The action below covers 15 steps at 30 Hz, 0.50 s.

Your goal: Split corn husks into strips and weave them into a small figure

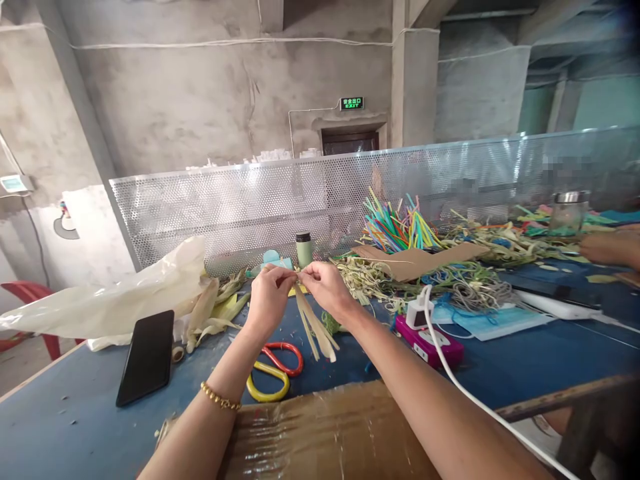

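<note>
Strips of pale dried husk hang down between my two hands above the blue table. My left hand pinches the upper end, its fingers closed. Close beside it, my right hand is also closed on the top of the same strips; the fingertips nearly meet. Just below lie scissors with one red and one yellow handle, partly behind my left forearm. A green bottle with a black cap stands behind my hands, near a light blue object.
A black phone and plastic bag lie left. Rightward are a purple power strip with a white cable, colourful stems, husk piles, and another person's hand. Cardboard lies in front; a perforated metal panel stands behind.
</note>
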Motion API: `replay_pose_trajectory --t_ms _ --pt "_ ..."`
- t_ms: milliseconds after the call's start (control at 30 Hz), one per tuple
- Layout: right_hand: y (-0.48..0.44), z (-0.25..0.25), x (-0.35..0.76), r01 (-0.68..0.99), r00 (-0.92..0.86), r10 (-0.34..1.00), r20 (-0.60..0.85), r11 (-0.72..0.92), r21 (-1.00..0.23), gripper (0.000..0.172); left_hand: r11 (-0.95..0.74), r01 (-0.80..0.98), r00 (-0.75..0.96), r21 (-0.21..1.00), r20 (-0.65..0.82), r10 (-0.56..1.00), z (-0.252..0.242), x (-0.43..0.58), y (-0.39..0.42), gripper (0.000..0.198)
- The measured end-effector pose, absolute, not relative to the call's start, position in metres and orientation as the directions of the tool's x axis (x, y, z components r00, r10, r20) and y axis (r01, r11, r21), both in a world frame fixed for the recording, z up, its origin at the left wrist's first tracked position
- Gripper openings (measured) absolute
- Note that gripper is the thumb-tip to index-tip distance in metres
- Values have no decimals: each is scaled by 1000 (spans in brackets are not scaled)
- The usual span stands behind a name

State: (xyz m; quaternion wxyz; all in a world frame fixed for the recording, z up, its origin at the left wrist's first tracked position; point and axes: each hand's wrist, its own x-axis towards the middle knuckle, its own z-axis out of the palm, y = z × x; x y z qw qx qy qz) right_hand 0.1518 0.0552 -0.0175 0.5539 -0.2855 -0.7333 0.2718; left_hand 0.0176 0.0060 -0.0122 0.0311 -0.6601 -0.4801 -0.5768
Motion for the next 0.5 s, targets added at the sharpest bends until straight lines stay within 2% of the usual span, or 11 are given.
replay_pose_trajectory --t_ms 100,200,300,500 --pt "54 -17 153 225 -223 616 755 786 -575 12 -542 568 -131 620 718 683 -13 14 9 13" --pt "50 -15 154 268 -251 564 787 822 -503 13 -542 389 -124 745 626 770 -12 12 8 17" --pt "50 -14 155 232 -278 569 774 822 -521 13 -536 292 -106 792 584 805 -10 13 3 18" --pt "55 -15 156 127 -307 612 729 786 -605 7 -525 313 -94 792 576 812 -10 14 2 19"
